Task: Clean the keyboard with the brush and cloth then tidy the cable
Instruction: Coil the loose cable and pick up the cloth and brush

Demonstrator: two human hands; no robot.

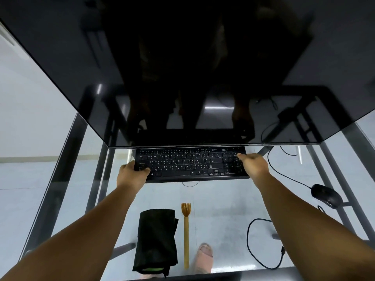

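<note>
The keyboard [190, 164] lies crosswise under the monitor's [182, 67] lower edge at the far side of the glass desk [223, 209]. The left hand [133, 173] curls round its left end and the right hand [253, 165] grips its right end, so each grip holds one end of its long axis. The brush [186, 234] and folded cloth [156, 240] lie untouched near the person, lengthwise, slightly nearer the left arm.

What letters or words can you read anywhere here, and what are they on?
"Q", "W", "E": white letters on the top letter row of the keyboard.
The other keys have white marks too, but they are too small and blurred to read.
No words show on the monitor, cloth, brush or mouse.
</note>
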